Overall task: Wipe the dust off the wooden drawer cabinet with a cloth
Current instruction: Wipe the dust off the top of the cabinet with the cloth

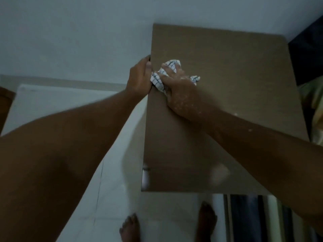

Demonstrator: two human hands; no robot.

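I look down on the flat brown top of the wooden drawer cabinet (236, 81). My right hand (178, 86) presses a crumpled white cloth with dark checks (158, 79) onto the top near its left edge. My left hand (139, 77) grips the cabinet's left edge, its thumb on top and touching the cloth. Pale specks dot my right hand and wrist.
A pale wall stands behind the cabinet. White floor tiles (111, 198) lie to the left and in front, where my two bare feet (130, 227) stand. A dark object (307, 55) and yellowish fabric (314, 109) border the cabinet's right side. A drawer front shows below the front edge.
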